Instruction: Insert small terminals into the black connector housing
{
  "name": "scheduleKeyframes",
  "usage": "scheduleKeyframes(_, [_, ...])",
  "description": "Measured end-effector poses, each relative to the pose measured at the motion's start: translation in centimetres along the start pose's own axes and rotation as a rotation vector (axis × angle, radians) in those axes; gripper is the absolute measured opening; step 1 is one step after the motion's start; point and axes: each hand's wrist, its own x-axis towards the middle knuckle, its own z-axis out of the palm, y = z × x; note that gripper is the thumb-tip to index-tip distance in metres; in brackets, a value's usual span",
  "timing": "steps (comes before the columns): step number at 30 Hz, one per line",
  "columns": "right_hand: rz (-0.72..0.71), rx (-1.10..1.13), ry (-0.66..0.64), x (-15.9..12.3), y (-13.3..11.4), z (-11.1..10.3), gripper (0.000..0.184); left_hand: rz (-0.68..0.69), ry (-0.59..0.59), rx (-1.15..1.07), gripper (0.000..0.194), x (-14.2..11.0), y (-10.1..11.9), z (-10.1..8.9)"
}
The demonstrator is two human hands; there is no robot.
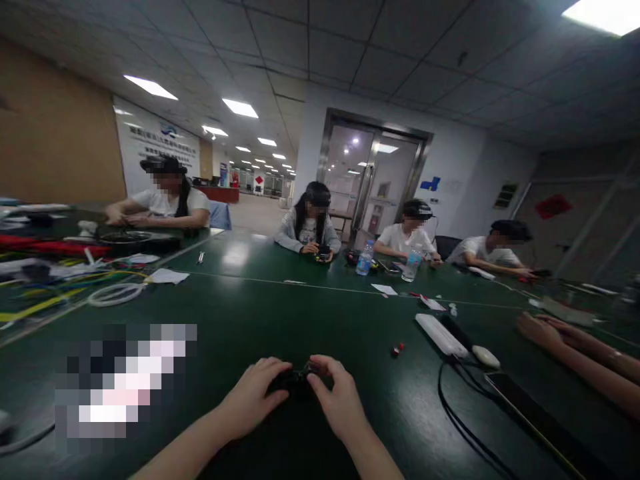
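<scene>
Left hand [263,390] and right hand [336,390] both grip a small black device [297,377] between them over the counter [240,323]; handling looks mid-way, finished vs remaining work too dark to read, small red item [397,350] loose right of both.

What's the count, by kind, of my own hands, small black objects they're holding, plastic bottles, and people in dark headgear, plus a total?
Own hands, left hand and right hand: 2
Small black object held between them: 1
Plastic bottles: 2
People in dark headgear: 4
Total: 9
</scene>
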Motion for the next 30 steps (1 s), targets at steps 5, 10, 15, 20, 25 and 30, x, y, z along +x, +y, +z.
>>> scheduleKeyframes(5, [0.041,0.046,0.003,0.3,0.0,-0.3,0.030,0.016,0.010,-0.008,0.039,0.0,-0.1,0.0])
scheduleKeyframes(10, [0.130,0.134,-0.005,0.4,0.2,-0.5,0.030,-0.017,-0.021,-0.023,0.039,-0.2,0.5,-0.5])
scheduleKeyframes(15, [0.275,0.429,0.042,0.7,0.6,-0.5,0.035,-0.030,-0.032,-0.039,0.040,-0.3,0.7,-0.8])
scheduleKeyframes(20, [0.418,0.680,0.147,0.9,1.2,-0.6,0.040,-0.031,-0.031,-0.043,0.041,-0.2,0.5,-0.7])
scheduleKeyframes(25, [0.492,0.796,0.178,0.9,1.1,-0.9,0.036,-0.037,-0.032,-0.034,0.041,-0.1,0.4,-0.6])
scheduleKeyframes(30, [0.574,0.928,0.219,1.1,0.9,-1.2,0.033,-0.039,-0.026,-0.039,0.041,-0.2,0.5,-0.6])
